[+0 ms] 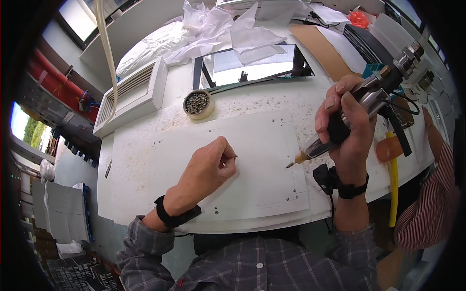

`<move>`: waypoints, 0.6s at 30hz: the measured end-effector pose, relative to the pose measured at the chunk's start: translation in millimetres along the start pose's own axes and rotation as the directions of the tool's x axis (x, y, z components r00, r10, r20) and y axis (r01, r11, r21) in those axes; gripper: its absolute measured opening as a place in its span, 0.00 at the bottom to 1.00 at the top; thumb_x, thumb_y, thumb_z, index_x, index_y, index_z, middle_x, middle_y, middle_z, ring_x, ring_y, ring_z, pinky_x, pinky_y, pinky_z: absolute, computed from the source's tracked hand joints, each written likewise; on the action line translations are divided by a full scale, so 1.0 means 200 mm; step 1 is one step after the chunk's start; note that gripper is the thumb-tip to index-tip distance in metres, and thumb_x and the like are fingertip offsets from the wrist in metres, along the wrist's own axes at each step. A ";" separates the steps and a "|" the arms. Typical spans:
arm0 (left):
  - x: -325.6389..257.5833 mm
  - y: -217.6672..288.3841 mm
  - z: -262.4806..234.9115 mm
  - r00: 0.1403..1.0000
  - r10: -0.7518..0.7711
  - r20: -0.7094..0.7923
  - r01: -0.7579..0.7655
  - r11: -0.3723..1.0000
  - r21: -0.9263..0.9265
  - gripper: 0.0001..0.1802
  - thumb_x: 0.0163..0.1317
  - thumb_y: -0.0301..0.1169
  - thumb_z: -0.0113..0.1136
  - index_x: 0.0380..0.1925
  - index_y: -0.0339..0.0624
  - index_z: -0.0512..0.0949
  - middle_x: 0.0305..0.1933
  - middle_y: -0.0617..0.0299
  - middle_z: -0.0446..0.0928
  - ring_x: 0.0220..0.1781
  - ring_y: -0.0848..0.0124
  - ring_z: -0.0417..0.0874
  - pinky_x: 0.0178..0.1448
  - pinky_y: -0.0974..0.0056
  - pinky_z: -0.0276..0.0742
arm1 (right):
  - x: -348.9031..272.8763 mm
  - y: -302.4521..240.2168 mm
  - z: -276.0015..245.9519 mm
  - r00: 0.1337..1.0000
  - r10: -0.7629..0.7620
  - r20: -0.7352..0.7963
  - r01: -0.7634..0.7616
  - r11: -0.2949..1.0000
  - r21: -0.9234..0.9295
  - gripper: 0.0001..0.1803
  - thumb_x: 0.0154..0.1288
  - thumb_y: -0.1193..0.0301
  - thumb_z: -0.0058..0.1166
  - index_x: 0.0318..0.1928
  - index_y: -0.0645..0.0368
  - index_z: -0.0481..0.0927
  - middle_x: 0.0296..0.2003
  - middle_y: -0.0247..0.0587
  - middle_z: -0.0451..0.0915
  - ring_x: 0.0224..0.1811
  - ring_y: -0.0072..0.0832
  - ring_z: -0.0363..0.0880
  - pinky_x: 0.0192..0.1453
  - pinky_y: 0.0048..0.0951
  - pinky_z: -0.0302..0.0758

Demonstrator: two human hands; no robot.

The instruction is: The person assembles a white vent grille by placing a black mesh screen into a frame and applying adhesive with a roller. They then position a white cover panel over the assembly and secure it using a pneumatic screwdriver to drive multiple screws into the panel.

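White tabletop (145, 194) carries a flat white panel (252, 169); several holes along its edge look unfilled. Right hand (347, 126) clenched on a driver (361, 106), tip hovering above the panel. Left-hand fingers (224, 154) pinch a screw (235, 156). Screw tin (198, 104) behind.

White dusty workbench (145, 160) under bright daylight, windows (77, 17) at upper left, red pipes (56, 80) beside it.

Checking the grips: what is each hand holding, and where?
Right hand: powered screwdriver, gripped around its body. Left hand: a small screw, pinched between fingers.
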State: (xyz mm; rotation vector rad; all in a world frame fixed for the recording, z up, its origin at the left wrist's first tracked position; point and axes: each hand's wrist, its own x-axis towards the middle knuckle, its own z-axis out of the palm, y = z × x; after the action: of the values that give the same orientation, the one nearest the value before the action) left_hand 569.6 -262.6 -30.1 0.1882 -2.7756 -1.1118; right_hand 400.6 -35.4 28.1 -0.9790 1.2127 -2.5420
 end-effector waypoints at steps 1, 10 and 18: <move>0.00 0.04 0.02 1.000 -0.019 0.025 0.022 0.994 -0.109 0.08 0.66 0.19 0.64 0.38 0.36 0.72 0.39 0.56 0.83 0.38 0.71 0.84 0.45 0.66 0.83 | -0.01 -0.01 0.00 0.999 -0.006 -0.035 0.006 1.000 -0.002 0.10 0.76 0.66 0.56 0.47 0.61 0.76 0.31 0.38 0.79 0.24 0.28 0.86 0.20 0.23 0.74; 0.08 0.08 0.23 0.940 -0.117 0.320 0.320 0.627 -0.710 0.09 0.73 0.23 0.64 0.48 0.41 0.73 0.46 0.65 0.79 0.48 0.76 0.82 0.56 0.68 0.81 | 0.00 -0.03 -0.05 0.999 -0.054 -0.004 0.054 0.999 -0.009 0.10 0.84 0.63 0.45 0.53 0.55 0.68 0.38 0.33 0.75 0.31 0.26 0.83 0.20 0.22 0.75; 0.10 0.07 0.27 0.928 -0.087 0.362 0.350 0.541 -0.765 0.11 0.75 0.25 0.64 0.51 0.42 0.73 0.48 0.66 0.78 0.50 0.77 0.81 0.58 0.67 0.84 | -0.01 0.01 -0.06 0.995 -0.085 0.060 0.085 0.996 0.002 0.09 0.85 0.63 0.43 0.54 0.54 0.68 0.39 0.33 0.75 0.32 0.28 0.83 0.20 0.23 0.75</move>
State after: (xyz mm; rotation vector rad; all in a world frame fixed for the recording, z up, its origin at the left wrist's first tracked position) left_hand 539.0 -218.6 -57.2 0.2814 -2.1008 -2.5467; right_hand 393.3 -27.5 20.8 -1.1225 1.1796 -2.5556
